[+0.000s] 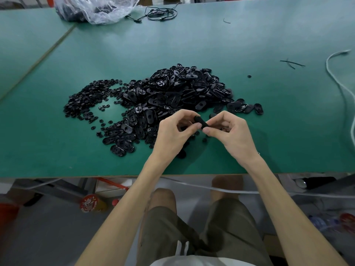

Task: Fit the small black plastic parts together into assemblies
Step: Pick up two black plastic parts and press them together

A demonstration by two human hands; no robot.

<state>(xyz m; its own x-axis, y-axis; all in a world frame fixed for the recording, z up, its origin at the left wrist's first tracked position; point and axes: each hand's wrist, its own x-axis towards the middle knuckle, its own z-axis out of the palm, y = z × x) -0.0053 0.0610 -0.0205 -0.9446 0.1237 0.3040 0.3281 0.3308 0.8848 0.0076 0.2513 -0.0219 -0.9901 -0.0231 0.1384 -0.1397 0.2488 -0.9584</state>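
A black oval part (199,122) is pinched over the green table (278,116), left hand (172,134) and right hand (229,132) each curled round an end. Behind it the heap of oval shells (182,89) and the spread of small round pieces (86,98) look barely touched; most of the job seems left.

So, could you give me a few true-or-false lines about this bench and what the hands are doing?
1. The left hand and right hand pinch one black part between them. True.
2. The table is red. False: it is green.
3. The small round pieces lie left of the oval pile. True.
4. The plastic bag sits beside the right hand. False: it lies at the table's far edge.
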